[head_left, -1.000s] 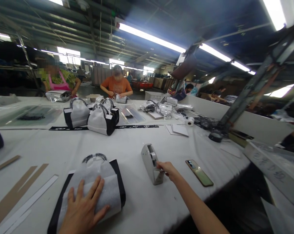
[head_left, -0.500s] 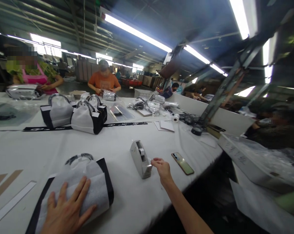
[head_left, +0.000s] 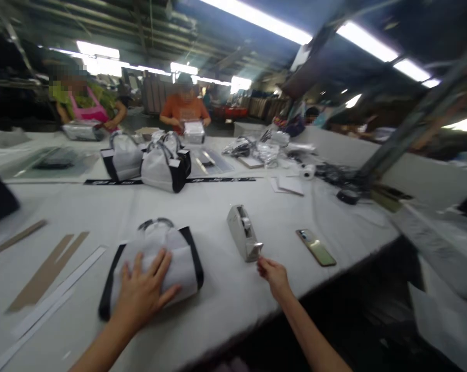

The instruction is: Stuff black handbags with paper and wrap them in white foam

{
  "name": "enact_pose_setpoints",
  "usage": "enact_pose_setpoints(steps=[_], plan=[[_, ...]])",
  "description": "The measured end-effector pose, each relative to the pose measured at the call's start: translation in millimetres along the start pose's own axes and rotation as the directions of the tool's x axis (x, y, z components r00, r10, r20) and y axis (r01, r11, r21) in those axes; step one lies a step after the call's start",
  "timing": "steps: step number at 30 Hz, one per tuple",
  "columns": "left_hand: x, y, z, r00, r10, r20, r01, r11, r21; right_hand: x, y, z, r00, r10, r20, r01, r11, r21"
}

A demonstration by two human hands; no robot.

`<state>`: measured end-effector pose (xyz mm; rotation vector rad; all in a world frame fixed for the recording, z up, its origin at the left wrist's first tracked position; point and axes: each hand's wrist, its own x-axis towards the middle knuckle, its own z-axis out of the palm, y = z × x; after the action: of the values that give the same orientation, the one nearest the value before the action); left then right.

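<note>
A black handbag wrapped in white tissue paper (head_left: 179, 258) lies on the table in front of me. Its covered handle sticks up at the far side. My left hand (head_left: 144, 289) rests flat on the paper with fingers spread. To the right stands a grey tape dispenser (head_left: 241, 235) with a roll in it. At its front end, the fingers of my right hand (head_left: 274, 276) are pinched together on the clear tape (head_left: 259, 249), just beside the cutting edge. The tape is thin and slightly blurred.
Right of the dispenser lies a phone (head_left: 316, 248), near the table edge. Several wrapped handbags (head_left: 159, 165) stand farther back. Cardboard strips (head_left: 47, 271) and white strips (head_left: 63, 284) lie at left. Two co-workers handle bags across the table (head_left: 214, 206).
The camera view has turned left and down, so things sit farther right and higher. My right fingers have closed at the dispenser's front end. My left hand stays on the wrapped handbag.
</note>
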<state>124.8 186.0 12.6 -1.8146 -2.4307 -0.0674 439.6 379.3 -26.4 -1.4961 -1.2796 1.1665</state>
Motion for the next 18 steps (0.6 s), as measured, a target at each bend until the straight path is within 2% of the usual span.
enact_pose_setpoints(steps=[3, 8, 18], plan=[[2.5, -1.8, -15.1, 0.999, 0.017, 0.046, -0.015, 0.999, -0.037, 14.4, 15.6, 7.1, 0.999, 0.032, 0.031, -0.031, 0.999, -0.007], [8.6, -5.6, -17.6, 0.999, 0.005, 0.052, -0.002, 0.999, -0.047, 44.0, 38.6, 15.5, 0.999, 0.002, 0.038, 0.000, 0.999, -0.051], [7.0, -2.8, -12.8, 1.000, 0.027, -0.004, -0.027, 0.997, -0.071, 41.6, 20.4, 6.9, 0.992, -0.122, -0.009, 0.121, 0.987, -0.111]])
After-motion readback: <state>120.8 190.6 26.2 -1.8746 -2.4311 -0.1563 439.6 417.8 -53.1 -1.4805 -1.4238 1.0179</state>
